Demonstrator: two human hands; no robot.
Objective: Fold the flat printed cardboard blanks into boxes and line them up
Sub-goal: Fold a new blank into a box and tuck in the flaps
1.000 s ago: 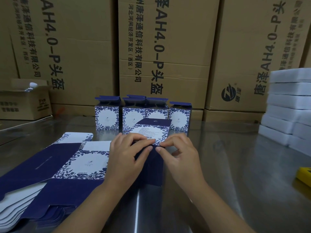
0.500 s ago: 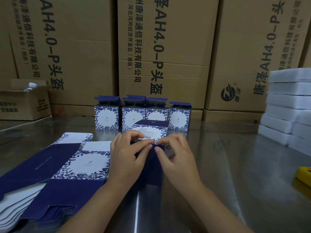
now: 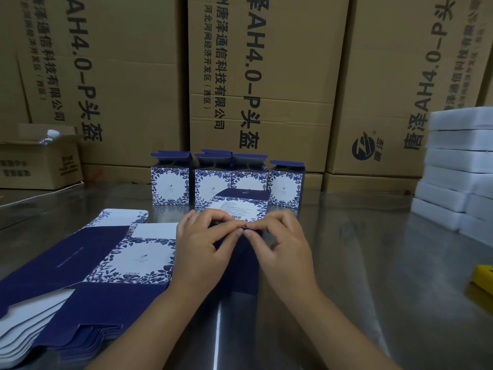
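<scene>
The half-formed navy-and-white floral cardboard box (image 3: pixel 238 206) lies on its side at the middle of the shiny steel surface (image 3: pixel 373 263). Its white label panel with a barcode faces up, and its dark blue end flaps point toward the person. The left hand (image 3: pixel 202 249) and the right hand (image 3: pixel 282 247) meet over that near end with fingers curled. Each pinches the blue flap edge between thumb and forefinger, so the two hands touch at the fingertips. At twelve o'clock, just behind the box, a row of folded floral boxes (image 3: pixel 170 186) stands upright with top flaps open; some overlap, so their number is unclear. At nine o'clock, just beside the left hand, lies a stack of flat printed cardboard blanks (image 3: pixel 112 263), fanned out toward seven o'clock. At three o'clock, well apart, stands a pile of white foam slabs (image 3: pixel 458 166). At four o'clock a yellow object (image 3: pixel 482 279) is cut off by the frame edge. Tall brown corrugated cartons (image 3: pixel 266 76) with black print line the back, and a small open brown carton (image 3: pixel 37 164) sits at ten o'clock.
</scene>
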